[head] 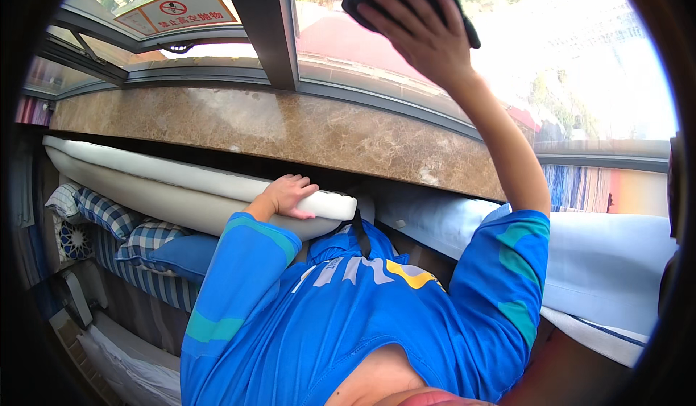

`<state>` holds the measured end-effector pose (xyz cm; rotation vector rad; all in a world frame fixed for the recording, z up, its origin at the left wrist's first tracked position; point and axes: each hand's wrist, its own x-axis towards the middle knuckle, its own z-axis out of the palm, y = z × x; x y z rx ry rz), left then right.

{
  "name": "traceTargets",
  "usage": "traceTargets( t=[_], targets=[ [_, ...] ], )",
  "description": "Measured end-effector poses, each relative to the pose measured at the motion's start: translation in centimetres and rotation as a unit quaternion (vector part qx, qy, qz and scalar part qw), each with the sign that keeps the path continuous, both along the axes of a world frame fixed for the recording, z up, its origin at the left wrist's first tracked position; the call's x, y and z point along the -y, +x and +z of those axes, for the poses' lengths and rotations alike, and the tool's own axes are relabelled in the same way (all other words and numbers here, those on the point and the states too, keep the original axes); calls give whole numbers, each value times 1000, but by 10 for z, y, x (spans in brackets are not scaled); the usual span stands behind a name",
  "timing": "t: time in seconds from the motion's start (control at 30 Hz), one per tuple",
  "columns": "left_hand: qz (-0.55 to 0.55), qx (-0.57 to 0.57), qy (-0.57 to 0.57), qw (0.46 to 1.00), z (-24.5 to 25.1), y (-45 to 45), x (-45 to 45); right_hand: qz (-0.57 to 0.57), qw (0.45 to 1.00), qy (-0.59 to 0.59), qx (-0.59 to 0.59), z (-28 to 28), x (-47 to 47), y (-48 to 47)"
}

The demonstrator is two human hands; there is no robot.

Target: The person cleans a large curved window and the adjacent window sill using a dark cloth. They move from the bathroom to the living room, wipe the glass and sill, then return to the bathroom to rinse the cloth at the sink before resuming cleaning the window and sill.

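My right hand (427,39) is raised at the upper right, fingers spread over the back of a dark pad or cloth (356,12), which it holds up at the large window pane (587,52). Whether the pad touches the glass I cannot tell. My left hand (288,195) rests on the end of a long white padded sofa back (190,175), its thumb over the near side and its fingers along the top. Below the window runs a brown marble sill (326,128).
At the left a tilted window sash (179,12) bears a printed warning sticker. Checked cushions (106,210) and a blue cushion (182,254) lie below the sofa back. A pale, light blue upholstered piece (603,270) stands at the right.
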<state>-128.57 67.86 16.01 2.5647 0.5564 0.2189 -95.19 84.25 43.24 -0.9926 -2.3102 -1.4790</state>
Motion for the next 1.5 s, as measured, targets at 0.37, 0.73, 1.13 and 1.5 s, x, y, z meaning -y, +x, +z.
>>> traceTargets(
  t=[0.37,0.73,1.13,1.5],
  targets=[
    [-6,-14,3,1000,1,3,-2,25,999,-19,41,-24,25,100],
    [-17,-52,-7,998,2,10,-2,-12,993,-61,103,-82,55,146],
    [-20,-56,-19,998,-1,12,-3,-25,985,145,-91,74,82,257],
    [-23,-83,-14,996,-2,14,-3,-7,253,263,-931,-196,57,218]
  ],
)
